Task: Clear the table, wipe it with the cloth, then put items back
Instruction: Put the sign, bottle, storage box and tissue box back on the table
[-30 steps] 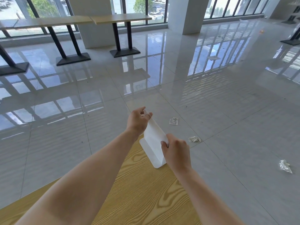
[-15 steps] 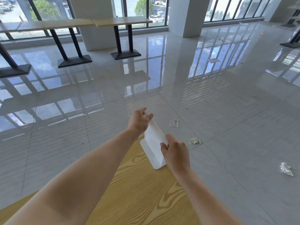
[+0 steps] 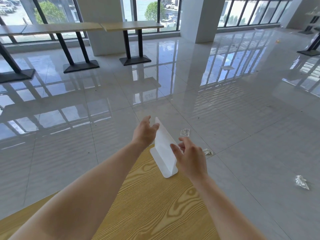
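Two bare arms in shot, and that's all of the person on view. The left forearm (image 3: 86, 196) looms broad and smooth, tapering to a slim wrist and a bare left hand (image 3: 144, 134). The right forearm (image 3: 225, 205) reads narrower, ending in a bare right hand (image 3: 190, 156) with knuckles faintly ridged.

head view, forward-down, close over table (image 3: 155, 213) corner

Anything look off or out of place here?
Yes: litter on the floor past the table corner: a shiny wrapper, a second wrapper nearer, crumpled white paper farther right. The white stand itself looks upright at that corner.
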Available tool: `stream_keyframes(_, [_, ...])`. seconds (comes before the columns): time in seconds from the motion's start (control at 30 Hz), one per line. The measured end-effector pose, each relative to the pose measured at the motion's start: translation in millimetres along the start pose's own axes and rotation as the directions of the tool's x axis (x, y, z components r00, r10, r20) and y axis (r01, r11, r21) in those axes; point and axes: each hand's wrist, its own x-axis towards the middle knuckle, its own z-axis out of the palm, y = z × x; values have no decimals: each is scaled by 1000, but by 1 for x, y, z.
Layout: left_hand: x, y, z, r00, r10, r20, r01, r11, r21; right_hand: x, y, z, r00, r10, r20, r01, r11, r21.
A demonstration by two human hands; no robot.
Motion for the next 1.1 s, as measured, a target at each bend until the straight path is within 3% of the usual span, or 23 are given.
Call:
stream_keyframes(0.17, [-36, -10, -21, 993, 87, 77, -111, 906, 409, 1, -14, -16, 998, -15, 57, 17, 999, -34])
stream_keyframes(0.4, [-87, -11, -60, 968, 237, 85, -227, 675, 702, -15, -46, -39, 981, -137, 137, 160, 971, -179])
stream_keyframes(0.67, [-146, -18, -110, 978, 207, 24, -147, 607, 781, -42, -96, -50, 945, -230, 234, 284, 931, -229])
stream_keyframes(0.93, [-206, -36, -160, 972, 216, -93, -63, 621, 781, -75, -148, -37, 891, -352, 287, 413, 891, -189])
stream_keyframes(1.1, [-248, -65, -204, 962, 176, -209, 44, 655, 754, -99, -195, -14, 811, -470, 348, 531, 842, -100])
